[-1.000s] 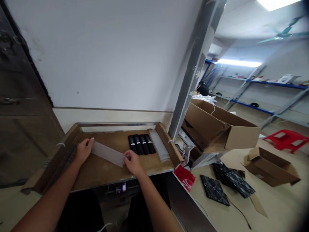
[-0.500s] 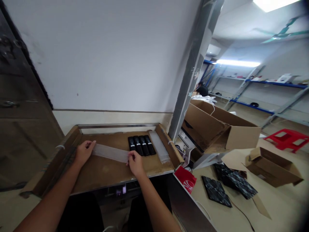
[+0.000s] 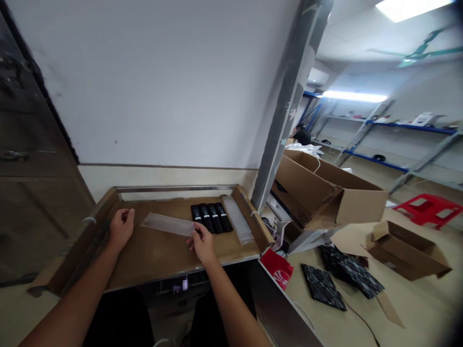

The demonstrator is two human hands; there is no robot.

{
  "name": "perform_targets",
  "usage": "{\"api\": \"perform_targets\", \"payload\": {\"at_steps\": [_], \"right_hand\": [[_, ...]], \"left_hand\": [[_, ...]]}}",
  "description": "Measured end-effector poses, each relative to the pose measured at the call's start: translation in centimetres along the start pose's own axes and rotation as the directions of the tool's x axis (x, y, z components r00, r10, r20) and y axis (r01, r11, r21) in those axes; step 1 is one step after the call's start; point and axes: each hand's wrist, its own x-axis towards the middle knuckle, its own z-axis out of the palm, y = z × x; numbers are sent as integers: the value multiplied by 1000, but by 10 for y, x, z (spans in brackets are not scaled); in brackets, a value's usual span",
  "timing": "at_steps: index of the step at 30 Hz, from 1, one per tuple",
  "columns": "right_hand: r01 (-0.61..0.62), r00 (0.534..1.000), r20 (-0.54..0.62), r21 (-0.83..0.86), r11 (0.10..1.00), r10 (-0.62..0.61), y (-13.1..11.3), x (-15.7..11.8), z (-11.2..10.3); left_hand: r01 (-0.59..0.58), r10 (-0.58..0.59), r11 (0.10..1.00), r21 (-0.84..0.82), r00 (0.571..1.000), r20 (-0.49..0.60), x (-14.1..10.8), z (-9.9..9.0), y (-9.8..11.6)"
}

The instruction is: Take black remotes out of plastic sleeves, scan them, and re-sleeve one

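Plastic sleeve, thin and frosted, lies flat on the cardboard-lined table in front of me, its right end pointing at a row of four black remotes. My right hand rests at that end, thumb and fingers pinched lightly on the sleeve's corner. My left hand sits on the cardboard just beside the sleeve's left end, fingers loosely curled and holding nothing; I see a gap between it and the plastic. The sleeve looks nearly weightless and limp, so I judge it will sag and flutter if lifted by one corner, and its smooth film is likely to slip between dry fingertips. Taking it at both short ends should keep it taut and flat. Beyond the remotes a stack of similar clear sleeves lies against the table's raised cardboard edge. To my right stand an open cardboard box, a red bag and dark patterned pouches on the floor.
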Motion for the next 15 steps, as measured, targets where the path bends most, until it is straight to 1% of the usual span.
{"api": "perform_targets", "payload": {"at_steps": [2,3,4,5,6,7,8,9,10,12,13,15], "right_hand": [[-1,1000,11,3,1000,1,1,0,0],[-4,1000,25,-2,1000,4,1,0,0],[-6,999,39,-12,1000,6,2,0,0],[-8,999,53,-27,1000,9,2,0,0],[-8,998,67,-42,999,11,2,1,-1],[-5,997,81,-56,998,9,2,1,-1],[4,995,98,-65,998,2,2,1,-1],[21,993,121,-68,997,-12,1,2,-1],[41,988,148,-67,997,-31,-1,2,0],[69,978,202,-56,996,-57,-4,2,1],[69,973,222,-51,996,-56,-6,2,1],[53,971,236,-52,997,-39,-9,2,1]], "left_hand": [[-11,11,1000,11,1000,12,0,0,-1],[-47,46,998,36,999,29,-2,0,-1],[-117,113,990,77,992,48,-6,-1,1],[-219,210,968,122,974,82,-12,-1,4],[-355,335,920,165,932,137,-20,-2,8],[-499,463,846,187,863,203,-30,-1,14],[-624,567,764,164,770,293,-42,0,20],[-715,637,690,112,673,376,-54,2,27],[-767,676,637,74,602,425,-66,4,34],[-813,691,581,40,520,502,-85,12,47],[-818,682,575,32,500,533,-91,17,52],[-815,654,579,17,477,587,-97,29,58]]}}
